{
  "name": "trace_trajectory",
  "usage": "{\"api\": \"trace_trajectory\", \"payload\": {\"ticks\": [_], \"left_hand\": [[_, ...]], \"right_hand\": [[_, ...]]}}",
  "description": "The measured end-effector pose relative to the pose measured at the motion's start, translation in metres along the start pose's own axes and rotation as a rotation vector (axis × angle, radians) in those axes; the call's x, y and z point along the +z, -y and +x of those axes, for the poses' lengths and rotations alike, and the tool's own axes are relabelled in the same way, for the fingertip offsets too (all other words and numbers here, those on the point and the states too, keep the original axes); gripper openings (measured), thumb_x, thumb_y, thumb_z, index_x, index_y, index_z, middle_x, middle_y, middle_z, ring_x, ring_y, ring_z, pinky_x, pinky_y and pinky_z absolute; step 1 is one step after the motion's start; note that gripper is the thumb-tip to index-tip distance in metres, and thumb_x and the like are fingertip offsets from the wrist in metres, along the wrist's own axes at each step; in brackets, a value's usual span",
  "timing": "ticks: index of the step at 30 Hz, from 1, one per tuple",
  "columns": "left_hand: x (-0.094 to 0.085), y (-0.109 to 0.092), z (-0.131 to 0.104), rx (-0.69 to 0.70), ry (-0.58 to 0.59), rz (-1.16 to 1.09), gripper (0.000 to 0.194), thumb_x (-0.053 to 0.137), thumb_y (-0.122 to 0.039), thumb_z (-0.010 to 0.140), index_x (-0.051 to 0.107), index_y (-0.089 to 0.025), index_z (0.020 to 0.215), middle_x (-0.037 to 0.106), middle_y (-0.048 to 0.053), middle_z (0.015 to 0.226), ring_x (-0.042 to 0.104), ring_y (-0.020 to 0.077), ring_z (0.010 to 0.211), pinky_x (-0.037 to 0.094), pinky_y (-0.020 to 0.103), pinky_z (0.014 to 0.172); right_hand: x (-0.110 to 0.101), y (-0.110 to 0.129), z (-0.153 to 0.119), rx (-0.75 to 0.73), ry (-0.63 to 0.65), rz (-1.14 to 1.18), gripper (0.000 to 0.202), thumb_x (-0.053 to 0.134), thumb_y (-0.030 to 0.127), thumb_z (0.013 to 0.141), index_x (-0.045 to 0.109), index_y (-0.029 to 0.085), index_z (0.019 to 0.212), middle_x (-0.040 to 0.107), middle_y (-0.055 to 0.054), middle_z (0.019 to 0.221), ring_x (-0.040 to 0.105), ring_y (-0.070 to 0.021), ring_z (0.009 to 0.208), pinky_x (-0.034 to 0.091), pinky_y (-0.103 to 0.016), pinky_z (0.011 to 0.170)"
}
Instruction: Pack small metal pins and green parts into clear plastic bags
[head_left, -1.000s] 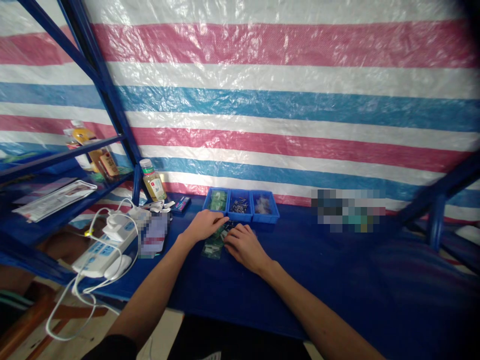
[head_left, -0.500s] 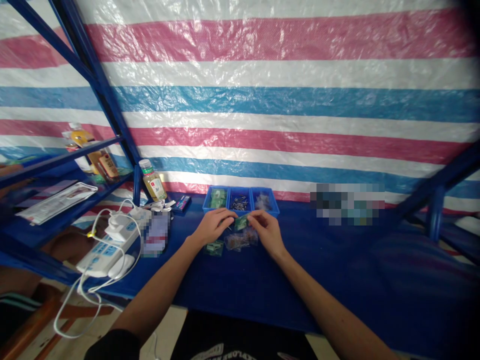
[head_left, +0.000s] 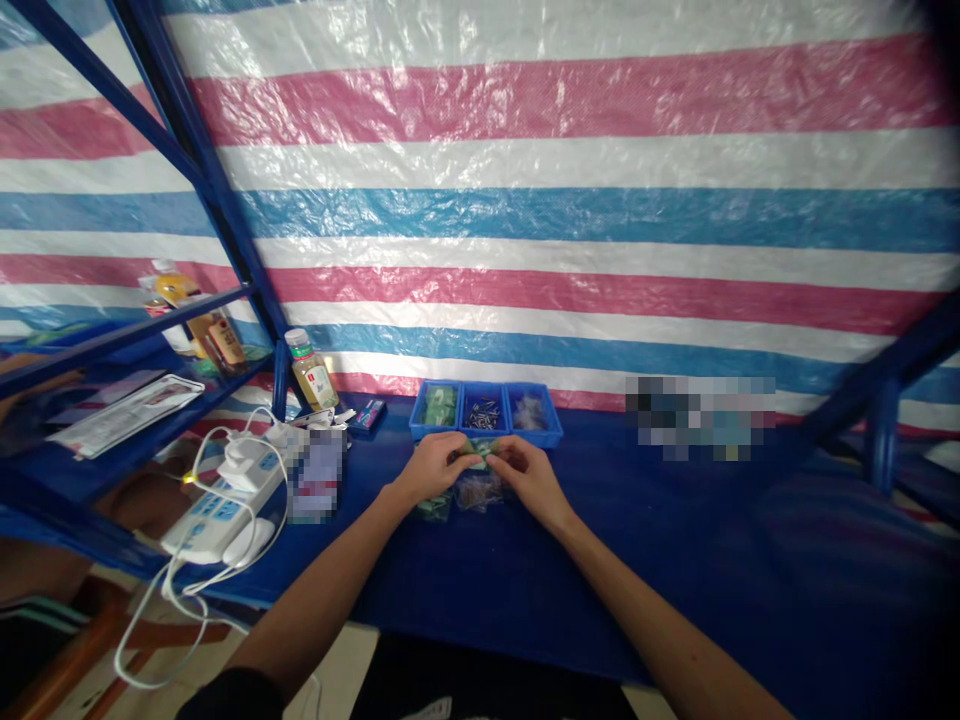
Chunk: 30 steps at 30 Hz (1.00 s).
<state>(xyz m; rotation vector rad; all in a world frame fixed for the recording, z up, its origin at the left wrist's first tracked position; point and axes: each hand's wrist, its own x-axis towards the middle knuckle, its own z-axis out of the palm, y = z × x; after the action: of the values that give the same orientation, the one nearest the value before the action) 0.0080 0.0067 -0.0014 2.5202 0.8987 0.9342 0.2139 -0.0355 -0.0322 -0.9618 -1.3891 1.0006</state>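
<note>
Left hand (head_left: 435,466) and right hand (head_left: 527,470) meet over the blue cloth-covered table (head_left: 675,560), fingers of both pinching a small flat green piece (head_left: 475,452) between them, just near of the trays. Below it lie a crinkly clear bag (head_left: 477,490) and a green packet (head_left: 435,506). Three square blue plastic trays (head_left: 484,411) sit in a row at the far edge. Left: white power strip (head_left: 217,500) with looping cables, capped bottle (head_left: 310,370). Glossy striped tarp (head_left: 570,200) behind.
</note>
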Motion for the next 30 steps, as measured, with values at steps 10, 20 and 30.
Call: {"api": "trace_trajectory", "payload": {"ticks": [10,20,30], "left_hand": [[0.0008,-0.0013,0.0007,0.028,0.051,-0.011,0.037,0.053,-0.038,0.102,0.056,-0.016,0.073,0.054,0.0,0.071,0.051,0.0131,0.066,0.036,0.025,0.065],[0.0048,-0.0026,0.0024,0.012,0.058,-0.034,0.035,0.059,-0.043,0.098,0.059,-0.016,0.076,0.055,-0.001,0.071,0.052,0.0137,0.067,0.037,0.025,0.064],[0.0083,-0.003,0.0009,0.037,0.086,-0.006,0.034,0.054,-0.043,0.101,0.056,-0.016,0.08,0.058,0.001,0.078,0.055,0.0151,0.073,0.039,0.025,0.069]], "right_hand": [[-0.0036,-0.0036,0.0009,0.092,0.065,0.055,0.033,0.077,0.051,0.079,0.067,0.02,0.085,0.06,0.003,0.063,0.054,-0.0145,0.056,0.041,-0.026,0.055],[-0.0038,0.0011,0.001,0.037,0.047,0.014,0.032,0.078,0.05,0.078,0.067,0.02,0.082,0.059,0.003,0.064,0.051,-0.0146,0.056,0.04,-0.026,0.056],[-0.008,-0.004,0.0025,0.057,0.103,0.018,0.024,0.076,0.041,0.08,0.069,0.019,0.084,0.058,0.004,0.062,0.049,-0.0127,0.054,0.036,-0.025,0.055]]}}
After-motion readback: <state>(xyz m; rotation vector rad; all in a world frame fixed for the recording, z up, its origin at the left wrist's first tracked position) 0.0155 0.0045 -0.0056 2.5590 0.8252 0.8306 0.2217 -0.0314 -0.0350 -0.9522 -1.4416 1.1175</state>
